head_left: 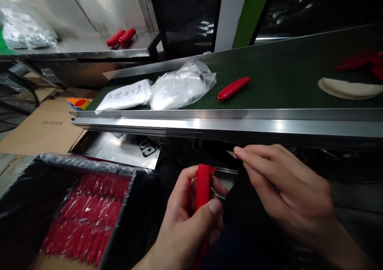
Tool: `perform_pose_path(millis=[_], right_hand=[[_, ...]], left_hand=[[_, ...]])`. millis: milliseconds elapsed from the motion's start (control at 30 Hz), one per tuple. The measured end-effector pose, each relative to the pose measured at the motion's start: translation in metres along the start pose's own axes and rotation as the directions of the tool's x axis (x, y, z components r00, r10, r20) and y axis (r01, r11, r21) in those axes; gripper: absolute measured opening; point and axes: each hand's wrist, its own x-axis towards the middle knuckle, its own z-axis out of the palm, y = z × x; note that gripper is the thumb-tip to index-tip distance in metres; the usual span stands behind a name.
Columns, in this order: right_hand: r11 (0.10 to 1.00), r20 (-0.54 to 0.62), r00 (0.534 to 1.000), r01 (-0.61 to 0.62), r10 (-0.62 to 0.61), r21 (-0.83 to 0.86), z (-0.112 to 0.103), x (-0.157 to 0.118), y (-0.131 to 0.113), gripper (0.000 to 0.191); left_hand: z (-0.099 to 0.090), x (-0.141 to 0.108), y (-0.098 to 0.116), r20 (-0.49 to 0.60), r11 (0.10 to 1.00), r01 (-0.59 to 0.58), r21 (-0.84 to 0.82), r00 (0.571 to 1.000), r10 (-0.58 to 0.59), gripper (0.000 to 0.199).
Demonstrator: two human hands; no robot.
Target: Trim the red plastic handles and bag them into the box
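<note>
My left hand (191, 218) is wrapped round a red plastic handle (203, 186), held upright below the conveyor's edge. A small red nub sticks out at its upper right side. To the right, my right hand (287, 186) pinches a small thin pointed piece (231, 153), like a blade tip; most of it is hidden by the fingers. The two hands are apart, and the pointed piece does not touch the handle. Another red handle (234, 89) lies on the green conveyor belt (278, 82) beyond my hands.
Clear bags with white contents (182, 84) lie on the belt; a cream curved piece (348, 88) and red parts (362, 60) are at right. A lined box (134, 178) of wrapped red handles stands lower left. Two red handles (121, 38) rest on a steel table (89, 50).
</note>
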Motion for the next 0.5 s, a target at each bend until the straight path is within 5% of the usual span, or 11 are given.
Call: perform_pose_path(millis=[300, 500], right_hand=[[0.992, 0.048, 0.993, 0.101, -0.105, 0.082, 0.005, -0.002, -0.013, 0.042], [0.989, 0.043, 0.992, 0.115, -0.120, 0.095, 0.007, -0.004, -0.011, 0.039]], left_hand=[[-0.008, 0.007, -0.008, 0.218, 0.977, 0.013, -0.213, 0.975, 0.035, 0.025], [-0.011, 0.006, -0.010, 0.242, 0.944, 0.114, -0.310, 0.970, -0.038, 0.028]])
